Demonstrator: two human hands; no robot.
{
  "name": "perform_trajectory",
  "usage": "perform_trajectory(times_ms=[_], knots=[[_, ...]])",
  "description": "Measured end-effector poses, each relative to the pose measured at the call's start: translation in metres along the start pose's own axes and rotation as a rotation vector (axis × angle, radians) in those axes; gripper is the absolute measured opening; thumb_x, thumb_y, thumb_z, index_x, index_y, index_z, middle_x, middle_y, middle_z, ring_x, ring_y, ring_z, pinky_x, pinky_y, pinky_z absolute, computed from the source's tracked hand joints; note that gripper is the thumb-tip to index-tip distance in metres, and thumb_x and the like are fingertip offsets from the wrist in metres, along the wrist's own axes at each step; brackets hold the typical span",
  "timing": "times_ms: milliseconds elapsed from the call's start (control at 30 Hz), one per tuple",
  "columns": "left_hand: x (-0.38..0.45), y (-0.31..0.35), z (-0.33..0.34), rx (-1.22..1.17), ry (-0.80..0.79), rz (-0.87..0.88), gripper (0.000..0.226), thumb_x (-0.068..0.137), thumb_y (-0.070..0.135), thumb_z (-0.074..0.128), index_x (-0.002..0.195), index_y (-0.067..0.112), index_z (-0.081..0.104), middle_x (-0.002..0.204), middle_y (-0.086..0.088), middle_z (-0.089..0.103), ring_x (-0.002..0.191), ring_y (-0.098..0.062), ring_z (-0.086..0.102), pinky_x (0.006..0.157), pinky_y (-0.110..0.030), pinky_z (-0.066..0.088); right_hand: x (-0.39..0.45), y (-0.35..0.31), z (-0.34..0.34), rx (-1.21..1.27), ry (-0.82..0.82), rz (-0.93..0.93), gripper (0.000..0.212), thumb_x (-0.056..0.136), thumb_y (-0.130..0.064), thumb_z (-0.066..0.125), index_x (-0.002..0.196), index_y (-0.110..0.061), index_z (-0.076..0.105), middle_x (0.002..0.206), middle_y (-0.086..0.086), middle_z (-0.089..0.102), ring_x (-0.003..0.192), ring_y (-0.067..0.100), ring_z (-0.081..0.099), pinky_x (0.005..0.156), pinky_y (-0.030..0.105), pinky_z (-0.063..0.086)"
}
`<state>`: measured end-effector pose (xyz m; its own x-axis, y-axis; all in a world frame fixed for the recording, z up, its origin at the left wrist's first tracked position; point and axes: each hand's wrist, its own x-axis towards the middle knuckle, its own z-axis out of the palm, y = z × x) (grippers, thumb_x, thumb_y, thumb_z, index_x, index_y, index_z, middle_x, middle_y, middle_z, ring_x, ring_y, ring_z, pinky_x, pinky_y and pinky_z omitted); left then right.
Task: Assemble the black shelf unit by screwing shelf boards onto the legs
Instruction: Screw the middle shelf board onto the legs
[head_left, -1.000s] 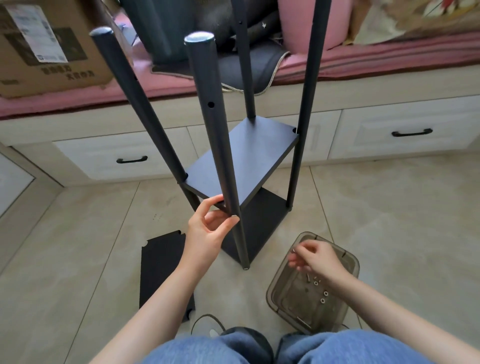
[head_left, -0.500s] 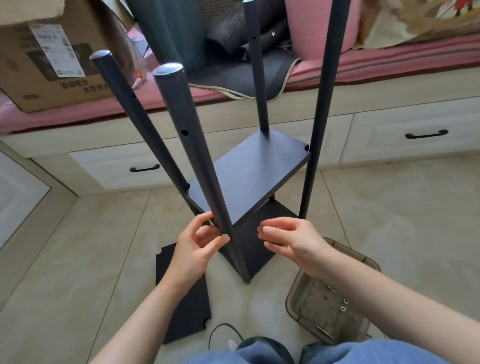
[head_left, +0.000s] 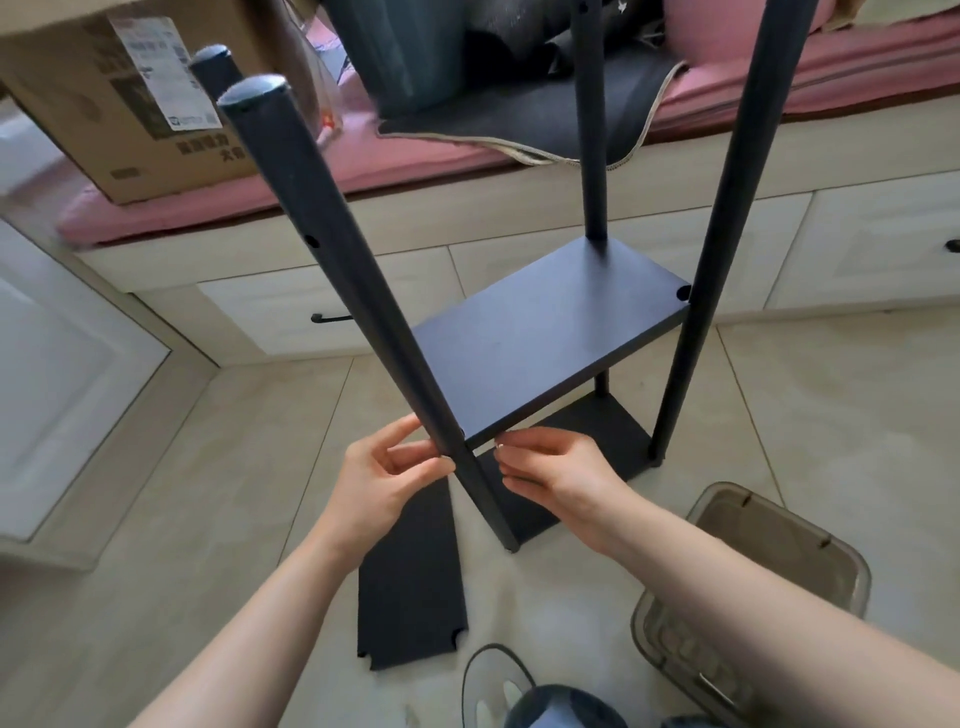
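The black shelf unit stands on the tiled floor with several round legs rising from it. A middle shelf board (head_left: 540, 338) sits above a bottom board (head_left: 592, 447). My left hand (head_left: 384, 478) holds the near leg (head_left: 363, 312) at the middle board's front corner, thumb and fingers on the tube. My right hand (head_left: 550, 473) is just right of that leg and pinches a small silvery screw (head_left: 500, 445) at the board's front edge. A loose black shelf board (head_left: 410, 582) lies flat on the floor below my left hand.
A smoky plastic box (head_left: 748, 587) with small hardware stands on the floor at the lower right. Behind the unit runs a white drawer bench (head_left: 857, 249) with a pink cushion, a cardboard box (head_left: 119, 119) and dark fabric on it. My knees are at the bottom edge.
My right hand came up out of the plastic box with a screw and moved left to the near leg. My left hand stayed on the leg. The view shifted closer.
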<state>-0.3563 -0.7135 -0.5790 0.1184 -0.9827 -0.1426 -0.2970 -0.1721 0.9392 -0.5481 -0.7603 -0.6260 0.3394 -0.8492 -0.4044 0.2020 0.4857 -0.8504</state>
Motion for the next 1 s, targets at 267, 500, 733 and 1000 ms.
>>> perform_trajectory(times_ms=[267, 500, 733, 1000], knots=[[0.004, -0.001, -0.001, 0.007, 0.018, 0.014, 0.049, 0.084, -0.007, 0.071, 0.118, 0.029, 0.066, 0.098, 0.001, 0.079, 0.094, -0.011, 0.075, 0.085, -0.017, 0.055, 0.026, 0.006, 0.013, 0.035, -0.111, -0.086, 0.017, 0.091, -0.018, 0.069, 0.099, -0.004, 0.074, 0.109, 0.032, 0.062, 0.108, 0.047, 0.058, 0.097, 0.055, 0.051], [0.006, -0.002, -0.001, 0.014, 0.022, 0.003, 0.05, 0.084, -0.006, 0.072, 0.116, 0.032, 0.067, 0.097, 0.002, 0.079, 0.092, -0.009, 0.075, 0.091, -0.02, 0.055, 0.036, 0.005, 0.014, 0.092, -0.182, 0.003, 0.026, 0.092, -0.015, 0.067, 0.11, 0.004, 0.067, 0.117, 0.039, 0.052, 0.11, 0.048, 0.053, 0.103, 0.066, 0.038], [0.004, -0.001, 0.001, -0.034, 0.022, 0.014, 0.05, 0.084, -0.012, 0.069, 0.116, 0.027, 0.067, 0.095, 0.0, 0.079, 0.088, -0.007, 0.075, 0.084, -0.016, 0.055, 0.032, 0.003, 0.014, 0.116, -0.276, 0.019, 0.063, 0.071, -0.034, 0.085, 0.114, 0.007, 0.064, 0.108, 0.026, 0.055, 0.102, 0.036, 0.049, 0.107, 0.064, 0.032], [0.0, -0.008, 0.009, -0.143, 0.058, 0.008, 0.052, 0.085, -0.011, 0.068, 0.131, 0.015, 0.064, 0.102, -0.008, 0.078, 0.095, -0.018, 0.076, 0.091, -0.029, 0.059, 0.021, 0.0, 0.011, 0.105, -0.214, -0.05, 0.027, 0.094, -0.017, 0.064, 0.108, 0.005, 0.069, 0.115, 0.039, 0.055, 0.103, 0.044, 0.054, 0.103, 0.066, 0.038]])
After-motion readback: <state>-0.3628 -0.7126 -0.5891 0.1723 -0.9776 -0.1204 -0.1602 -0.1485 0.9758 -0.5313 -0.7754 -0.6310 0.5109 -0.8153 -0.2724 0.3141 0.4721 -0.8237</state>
